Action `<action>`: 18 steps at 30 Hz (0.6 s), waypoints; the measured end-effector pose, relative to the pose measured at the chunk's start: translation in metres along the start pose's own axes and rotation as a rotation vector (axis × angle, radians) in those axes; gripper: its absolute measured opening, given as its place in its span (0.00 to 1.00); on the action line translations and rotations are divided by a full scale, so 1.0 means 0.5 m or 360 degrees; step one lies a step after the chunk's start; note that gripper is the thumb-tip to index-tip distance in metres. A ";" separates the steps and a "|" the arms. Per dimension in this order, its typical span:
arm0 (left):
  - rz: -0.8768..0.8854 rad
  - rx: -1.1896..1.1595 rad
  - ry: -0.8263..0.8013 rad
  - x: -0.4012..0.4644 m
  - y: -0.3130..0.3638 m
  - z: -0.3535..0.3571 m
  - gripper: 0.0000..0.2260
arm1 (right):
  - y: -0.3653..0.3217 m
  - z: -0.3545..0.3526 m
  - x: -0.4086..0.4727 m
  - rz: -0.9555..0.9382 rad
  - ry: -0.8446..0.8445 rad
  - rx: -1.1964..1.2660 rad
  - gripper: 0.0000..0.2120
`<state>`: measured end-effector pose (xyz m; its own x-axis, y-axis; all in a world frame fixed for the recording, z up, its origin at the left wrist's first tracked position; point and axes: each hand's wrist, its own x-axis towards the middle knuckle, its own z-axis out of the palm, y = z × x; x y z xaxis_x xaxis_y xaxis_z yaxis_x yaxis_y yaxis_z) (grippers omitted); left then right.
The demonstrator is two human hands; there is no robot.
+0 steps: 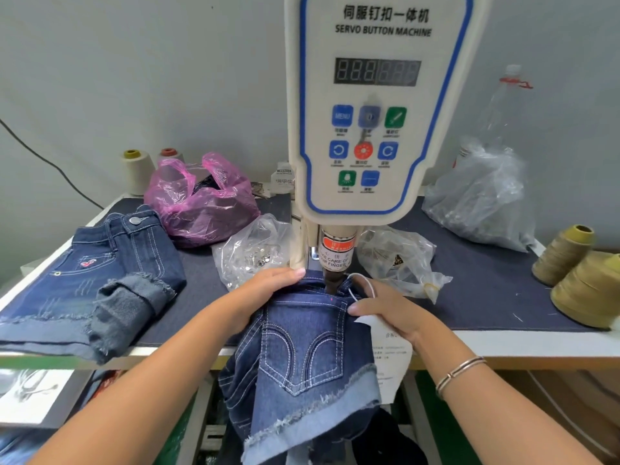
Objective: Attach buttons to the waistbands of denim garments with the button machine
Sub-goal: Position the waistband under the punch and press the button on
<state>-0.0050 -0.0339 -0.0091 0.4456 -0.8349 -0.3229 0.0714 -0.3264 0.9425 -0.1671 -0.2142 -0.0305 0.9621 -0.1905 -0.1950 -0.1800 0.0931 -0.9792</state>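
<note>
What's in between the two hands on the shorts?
In the head view, the machine's dark punch head comes down onto the waistband of the denim shorts, between the left hand and the right hand.

The machine (379, 105) is cream with a blue outline round its panel, black lettering, a dark display, blue and green buttons and one red-orange round button. A red-orange label bands its head (336, 250). The shorts (302, 350) under it are mid-blue denim with white stitching, curved pocket seams and a paler frayed hem. The finished shorts (100, 280) are darker blue, faded in streaks, with white stitching and a silver button (135, 220). The surface (486, 297) is dark navy with a white edge. One bag (201, 203) is translucent pink; the others (483, 199) are clear. The cones (583, 280) are olive-tan. The tag (392, 350) is white. The bracelet (459, 372) is silver.
</note>
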 end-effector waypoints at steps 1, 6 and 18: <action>-0.0013 0.0027 -0.0035 -0.002 -0.001 -0.003 0.17 | 0.004 0.001 0.004 -0.0031 0.0043 0.0031 0.30; -0.0028 0.0089 -0.0286 0.003 -0.006 -0.020 0.23 | 0.025 -0.003 0.020 -0.0149 0.0142 0.0106 0.30; 0.0061 -0.0430 -0.0383 0.016 -0.041 -0.017 0.26 | 0.039 0.004 0.022 -0.0185 0.0217 0.0307 0.35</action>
<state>0.0048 -0.0298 -0.0303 0.2319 -0.9353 -0.2674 0.3061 -0.1908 0.9327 -0.1598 -0.2124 -0.0517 0.9352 -0.3397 -0.1001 -0.0147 0.2452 -0.9694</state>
